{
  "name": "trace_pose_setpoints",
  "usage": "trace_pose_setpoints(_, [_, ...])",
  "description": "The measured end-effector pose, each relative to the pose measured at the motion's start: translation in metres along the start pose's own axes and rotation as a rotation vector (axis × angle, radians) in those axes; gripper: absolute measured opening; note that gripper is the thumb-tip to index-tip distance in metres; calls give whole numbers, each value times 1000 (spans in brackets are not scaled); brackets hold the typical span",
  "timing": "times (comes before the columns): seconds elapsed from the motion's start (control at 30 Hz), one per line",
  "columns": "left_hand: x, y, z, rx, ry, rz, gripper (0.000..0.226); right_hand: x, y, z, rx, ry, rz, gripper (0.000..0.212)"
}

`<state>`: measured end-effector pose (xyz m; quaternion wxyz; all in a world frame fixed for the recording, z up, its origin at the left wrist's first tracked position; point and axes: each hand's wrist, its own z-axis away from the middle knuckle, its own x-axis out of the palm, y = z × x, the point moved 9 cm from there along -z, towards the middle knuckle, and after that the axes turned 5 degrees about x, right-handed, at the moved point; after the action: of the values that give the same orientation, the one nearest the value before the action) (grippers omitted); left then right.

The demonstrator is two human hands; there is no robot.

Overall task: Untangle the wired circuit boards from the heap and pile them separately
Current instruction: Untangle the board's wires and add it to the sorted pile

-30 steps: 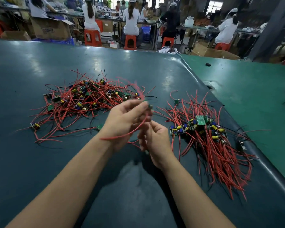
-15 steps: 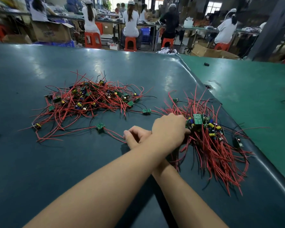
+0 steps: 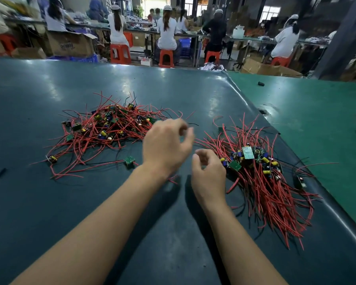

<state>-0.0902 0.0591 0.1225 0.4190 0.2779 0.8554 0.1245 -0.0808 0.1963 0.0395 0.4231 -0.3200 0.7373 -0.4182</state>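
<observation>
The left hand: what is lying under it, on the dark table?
Below the left hand run red wires from the tangled heap. The hand covers the heap's near-right edge, so what lies there cannot be seen.

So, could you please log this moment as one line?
left hand: empty | right hand: empty | heap: left | sorted pile: right
</observation>
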Motion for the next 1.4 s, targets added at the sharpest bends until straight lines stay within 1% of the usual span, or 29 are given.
trace_pose_setpoints(0.07, [-5, -35, 14, -26, -10, -135, 24, -1, 14, -8, 92, -29, 78, 20])
trace_pose_setpoints(0.17, [-14, -75, 38, -40, -11, -326, 28, -3, 16, -13, 98, -30, 172, 30])
trace_pose_setpoints(0.23, [-19, -95, 52, -74, -28, -408, 35, -7, 18, -15, 108, -28, 193, 30])
trace_pose_setpoints(0.3, [-22, -111, 61, -162, -74, -434, 42, -11, 20, -19, 115, -31, 223, 27])
trace_pose_setpoints(0.37, [-20, -119, 66, -229, -131, -425, 47, -14, 20, -21, 101, -31, 274, 24])
trace_pose_setpoints(0.47, [-13, -117, 69, -260, -186, -333, 43, -18, 19, -22, 101, -17, 296, 22])
trace_pose_setpoints(0.57, [-12, -118, 70, -273, -158, -260, 35, -20, 22, -24, 115, -14, 310, 20])
trace_pose_setpoints(0.67, [-15, -124, 70, -315, -135, -224, 34, -17, 23, -24, 103, -35, 363, 19])
trace_pose_setpoints(0.8, [-21, -119, 67, -256, -66, -143, 18, -9, 24, -23, 74, -74, 462, 20])
trace_pose_setpoints(0.87, [-21, -118, 66, -235, -58, -143, 17, -6, 18, -20, 4, -82, 491, 20])
trace_pose_setpoints(0.97, [-9, -123, 67, -247, -148, -173, 37, -2, -3, -6, -168, -67, 409, 17])
trace_pose_setpoints(1.0, [-6, -124, 68, -238, -169, -169, 39, 0, -10, -1, -220, -72, 377, 17])
trace_pose_setpoints(1.07, [-4, -121, 67, -188, -175, -131, 35, 9, -20, 7, -287, -111, 339, 18])
trace_pose_setpoints(1.13, [-8, -111, 66, -109, -129, -69, 31, 20, -24, 15, -331, -180, 335, 22])
trace_pose_setpoints(1.17, [-13, -104, 65, -69, -79, -36, 30, 25, -25, 18, -352, -216, 331, 25])
trace_pose_setpoints(1.23, [-28, -90, 63, 6, 57, 4, 30, 29, -26, 22, -372, -265, 303, 35])
trace_pose_setpoints(1.27, [-36, -83, 62, 46, 134, 16, 31, 27, -27, 22, -361, -256, 260, 39])
trace_pose_setpoints(1.3, [-44, -77, 62, 92, 213, 29, 32, 21, -29, 20, -350, -210, 198, 40])
trace_pose_setpoints(1.4, [-62, -58, 67, 240, 413, 58, 30, -11, -37, 17, -396, 66, 45, 32])
